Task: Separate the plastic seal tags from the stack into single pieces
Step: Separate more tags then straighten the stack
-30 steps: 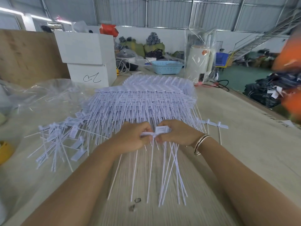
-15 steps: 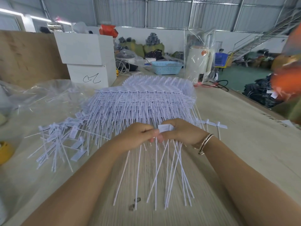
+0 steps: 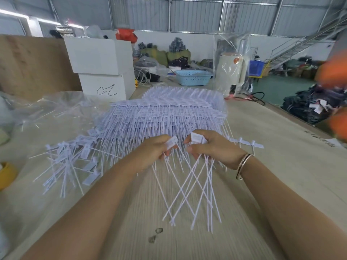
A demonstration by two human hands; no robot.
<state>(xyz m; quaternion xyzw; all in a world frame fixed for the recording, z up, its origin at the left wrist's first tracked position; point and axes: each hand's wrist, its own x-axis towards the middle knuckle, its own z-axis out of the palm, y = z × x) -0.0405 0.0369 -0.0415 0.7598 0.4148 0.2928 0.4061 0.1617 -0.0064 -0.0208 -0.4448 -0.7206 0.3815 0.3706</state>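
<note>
- While the left hand [image 3: 155,150] grips one tag [image 3: 171,142] and the right hand [image 3: 212,147] grips a bunch [image 3: 197,137], tails run toward 6 o'clock.
- Stack [image 3: 165,117] lies at 12 o'clock on the tabletop [image 3: 272,166].

There is one view only, from a wide-angle camera worn on the person's head, so no second view shares the scene. It looks forward and down over the wooden table [image 3: 272,166]. Both forearms enter from 6 o'clock, close to the lens. The stack of seal tags [image 3: 165,113] lies near, toward 12 o'clock. Straight lines bow at the edges, and the warehouse wall stands far off at 12 o'clock.
</note>
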